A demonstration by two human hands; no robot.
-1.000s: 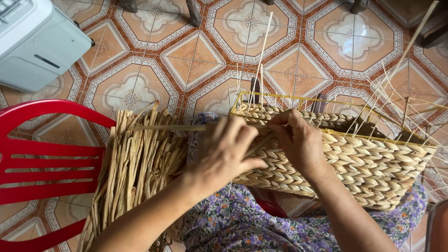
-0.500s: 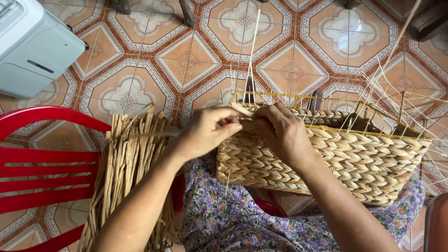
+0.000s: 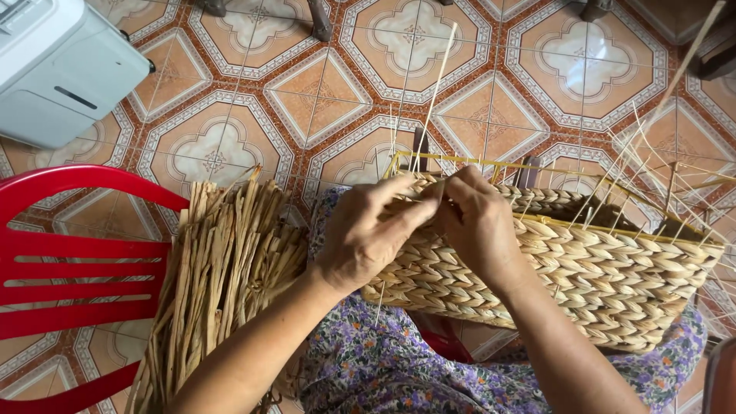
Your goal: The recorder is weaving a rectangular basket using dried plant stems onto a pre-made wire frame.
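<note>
Head view: at centre frame, the left hand (image 3: pixel 368 234) and right hand (image 3: pixel 479 222) meet at the top rim of a woven straw basket (image 3: pixel 606 276), fingers closed, pinching a thin pale strand (image 3: pixel 433 96) that rises upward. The basket rests on the floral-clad lap (image 3: pixel 383 368), right of centre. A bundle of dried straw (image 3: pixel 222 268) leans lower left beside a red chair (image 3: pixel 69 261).

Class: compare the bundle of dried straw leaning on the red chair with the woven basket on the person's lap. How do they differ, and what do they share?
The straw bundle is loose, straight strands; the woven basket is tightly braided into rows. No hand touches the bundle; the left hand and right hand work at the basket's rim. Both are the same pale tan fibre.
</note>
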